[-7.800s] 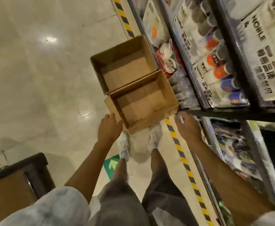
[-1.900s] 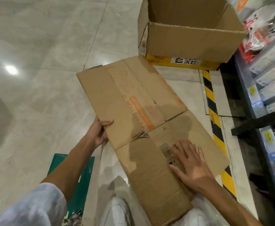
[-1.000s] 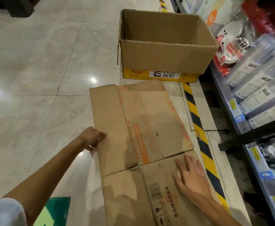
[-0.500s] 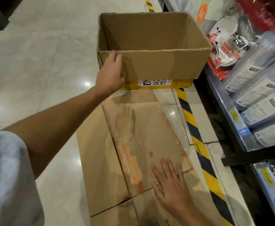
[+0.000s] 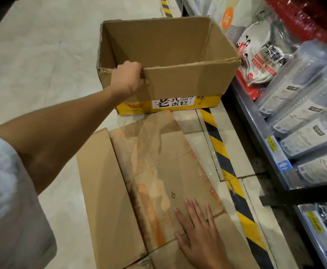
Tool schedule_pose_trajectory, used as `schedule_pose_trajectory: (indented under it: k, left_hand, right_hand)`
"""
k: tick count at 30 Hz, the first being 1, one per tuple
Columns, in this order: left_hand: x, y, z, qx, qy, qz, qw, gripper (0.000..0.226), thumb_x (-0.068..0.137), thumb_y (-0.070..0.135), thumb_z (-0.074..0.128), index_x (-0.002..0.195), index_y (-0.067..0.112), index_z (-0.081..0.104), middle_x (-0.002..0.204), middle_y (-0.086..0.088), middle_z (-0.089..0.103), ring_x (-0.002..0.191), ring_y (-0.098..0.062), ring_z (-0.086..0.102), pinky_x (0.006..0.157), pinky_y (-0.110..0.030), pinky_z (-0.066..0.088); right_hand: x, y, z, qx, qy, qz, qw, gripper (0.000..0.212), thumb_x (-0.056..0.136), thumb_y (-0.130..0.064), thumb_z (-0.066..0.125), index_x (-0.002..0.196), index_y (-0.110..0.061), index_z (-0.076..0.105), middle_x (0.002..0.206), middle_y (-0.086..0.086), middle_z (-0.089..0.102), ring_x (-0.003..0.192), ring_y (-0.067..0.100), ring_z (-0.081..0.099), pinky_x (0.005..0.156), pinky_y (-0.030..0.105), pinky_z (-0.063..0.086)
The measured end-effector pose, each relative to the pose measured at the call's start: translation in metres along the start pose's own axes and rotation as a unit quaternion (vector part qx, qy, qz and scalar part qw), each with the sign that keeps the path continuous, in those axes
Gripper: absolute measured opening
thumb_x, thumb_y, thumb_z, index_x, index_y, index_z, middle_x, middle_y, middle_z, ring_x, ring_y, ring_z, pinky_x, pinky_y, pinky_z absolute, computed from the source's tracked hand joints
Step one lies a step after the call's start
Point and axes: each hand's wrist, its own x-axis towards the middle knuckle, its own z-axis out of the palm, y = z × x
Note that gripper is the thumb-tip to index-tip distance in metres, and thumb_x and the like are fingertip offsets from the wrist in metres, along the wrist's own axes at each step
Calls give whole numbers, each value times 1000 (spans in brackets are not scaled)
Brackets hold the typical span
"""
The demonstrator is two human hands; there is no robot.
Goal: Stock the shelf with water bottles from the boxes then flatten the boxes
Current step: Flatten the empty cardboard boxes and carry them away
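An open, empty cardboard box (image 5: 187, 80) with a yellow printed base stands upright on the floor ahead. My left hand (image 5: 128, 78) grips its near top rim at the left side, fingers curled over the edge. In front of it a flattened cardboard box (image 5: 131, 183) lies on the floor. My right hand (image 5: 199, 235) presses flat on the flattened box near its right side, fingers spread and straight. No water bottles show in the open box.
A shelf unit (image 5: 259, 136) runs along the right, filled with clear plastic packs (image 5: 302, 105) and bagged goods (image 5: 259, 61). A black-and-yellow floor stripe (image 5: 226, 171) runs beside it. Pale tiled floor (image 5: 42, 55) spreads to the left.
My left hand let go of the flattened box's left edge, reached forward and took hold of the upright box's near rim. My right hand stayed pressed on the flattened box.
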Motion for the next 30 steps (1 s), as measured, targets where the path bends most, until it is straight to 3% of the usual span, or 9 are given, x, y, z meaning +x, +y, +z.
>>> schedule_pose_trajectory:
  k: [9, 12, 15, 17, 19, 21, 25, 27, 30]
  left_hand:
    - [-83, -15, -105, -23, 65, 7, 998, 39, 95, 36, 74, 126, 12, 70, 125, -15, 71, 115, -36, 66, 94, -49, 53]
    - [-132, -32, -130, -17, 70, 27, 997, 29, 93, 39, 75, 105, 12, 70, 109, -16, 73, 105, -39, 65, 86, -50, 54]
    - [-184, -55, -139, -31, 54, 48, 997, 30, 90, 39, 78, 86, 15, 61, 86, -7, 64, 87, -32, 59, 72, -43, 51]
    - [-218, -71, -135, -39, 34, 77, 996, 33, 89, 36, 80, 79, 22, 52, 77, -2, 56, 84, -30, 54, 70, -39, 44]
    - [-250, -85, -126, -52, 9, 118, 992, 39, 89, 32, 80, 76, 30, 44, 75, 2, 51, 88, -33, 54, 71, -40, 43]
    - [-279, -96, -117, -61, -9, 162, 985, 42, 87, 33, 77, 73, 40, 39, 72, 9, 46, 86, -33, 53, 74, -45, 49]
    - [-324, -99, -101, -84, -48, 198, 975, 58, 85, 25, 85, 71, 51, 36, 76, 23, 43, 86, -23, 49, 72, -41, 48]
    - [-343, -98, -94, -65, -74, 198, 975, 52, 83, 27, 86, 74, 49, 40, 78, 23, 42, 87, -21, 48, 73, -43, 51]
    - [-367, -106, -81, -27, -89, 173, 981, 17, 86, 40, 82, 89, 30, 68, 85, 14, 44, 93, -16, 44, 81, -49, 54]
  right_hand:
    - [-1, -1, -4, 34, -2, 8, 999, 68, 99, -62, 44, 162, -37, 30, 173, -3, 16, 161, 18, 5, 125, 55, 10]
    - [-1, 3, -5, 122, 20, 11, 992, 57, 100, -54, 47, 154, -34, 47, 168, -10, 25, 159, 5, 5, 128, 48, 8]
    - [-7, 11, -23, 298, 88, 105, 945, 38, 100, -29, 61, 137, -22, 65, 147, -15, 47, 145, -4, 27, 121, 43, 34]
    - [-18, 22, -51, 356, 154, 197, 901, 27, 100, -18, 63, 125, -27, 68, 134, -15, 57, 133, 12, 50, 102, 30, 47]
    - [-32, 38, -84, 423, 199, 249, 848, 17, 102, -29, 58, 117, -30, 67, 122, -9, 65, 118, 22, 61, 92, 24, 47]
    - [-38, 51, -117, 501, 210, 263, 797, 16, 103, -39, 61, 116, -36, 69, 118, -5, 70, 116, 25, 65, 98, 37, 51]
    - [-30, 61, -185, 626, 187, 240, 718, 73, 64, -84, 75, 120, -38, 67, 126, -1, 67, 123, 22, 64, 107, 42, 51]
    - [-21, 51, -215, 627, 163, 202, 734, 88, 61, -90, 69, 133, -40, 61, 138, -1, 62, 127, 16, 62, 106, 42, 50]
    - [0, 28, -249, 604, 89, 130, 781, 75, 85, -74, 58, 151, -43, 43, 148, -11, 51, 135, 13, 53, 111, 48, 46]
